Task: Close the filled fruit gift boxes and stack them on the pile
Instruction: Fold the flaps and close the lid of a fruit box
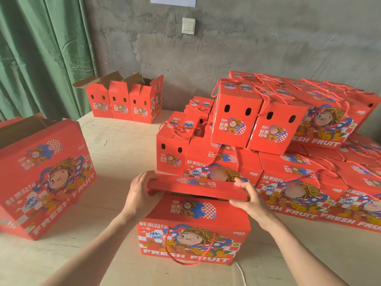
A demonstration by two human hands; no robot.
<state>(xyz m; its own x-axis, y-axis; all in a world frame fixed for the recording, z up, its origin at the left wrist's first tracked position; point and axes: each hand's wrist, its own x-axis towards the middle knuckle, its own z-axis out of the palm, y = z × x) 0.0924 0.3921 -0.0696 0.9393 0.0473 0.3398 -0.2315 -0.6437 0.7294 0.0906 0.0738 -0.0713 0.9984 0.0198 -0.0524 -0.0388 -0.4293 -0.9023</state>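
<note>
A red fruit gift box (pixel 191 240) with a cartoon figure and "FRESH FRUIT" print stands on the table right in front of me, its red rope handle hanging down the front. Its far top flap (pixel 198 187) is raised and nearly level above the near flap. My left hand (pixel 142 193) grips the flap's left end, thumb under it. My right hand (pixel 250 198) holds the flap's right end. The box's contents are hidden. Behind and to the right stands the pile of closed red boxes (pixel 288 129), two layers high.
A large open red box (pixel 45 174) stands tilted at the left. Three open red boxes (pixel 123 102) stand in a row at the back by the grey wall. A green curtain (pixel 41 54) hangs at the left. A white cable (pixel 241 271) lies near the table's front.
</note>
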